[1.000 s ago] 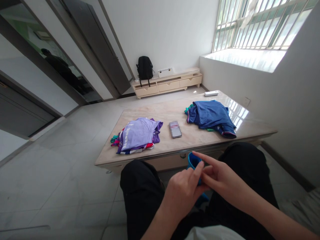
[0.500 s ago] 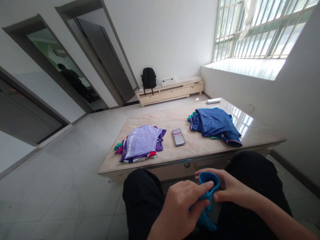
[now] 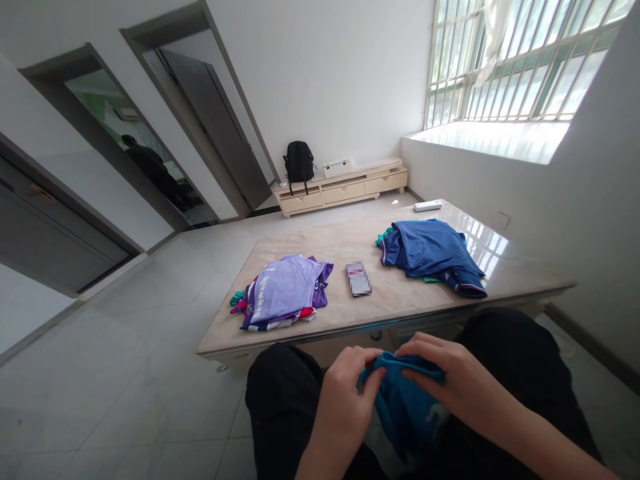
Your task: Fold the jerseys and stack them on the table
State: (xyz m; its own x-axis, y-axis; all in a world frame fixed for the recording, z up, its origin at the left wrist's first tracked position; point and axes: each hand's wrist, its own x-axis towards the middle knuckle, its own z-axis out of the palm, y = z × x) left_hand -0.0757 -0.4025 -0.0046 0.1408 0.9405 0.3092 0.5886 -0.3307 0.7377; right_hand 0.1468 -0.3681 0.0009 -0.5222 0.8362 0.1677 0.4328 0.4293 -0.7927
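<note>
Between my knees hangs a bright blue garment [image 3: 400, 407] with a small white mark low on its right side; its exact kind is hard to make out. My left hand [image 3: 351, 385] pinches its upper left edge between thumb and fingers. At the upper right edge, my right hand [image 3: 445, 370] grips the fabric, thumb beneath and fingers on top. The cloth sags below both hands. On the table ahead lie a pile of purple clothes [image 3: 285, 290] at left and a pile of dark blue clothes [image 3: 433, 253] at right.
A blurred-out phone-sized object [image 3: 358, 279] rests on the marble-topped table [image 3: 325, 243] between the piles. Near its far edge is a white oblong object [image 3: 427, 205]. Beyond stand a low cabinet [image 3: 345, 190] and a black backpack [image 3: 299, 162]. Through a doorway at left shows a person [image 3: 153, 167].
The garment was bunched into a ring around my fingers; now its edge is stretched between both hands and the fabric hangs wider. My left hand has shifted left.
</note>
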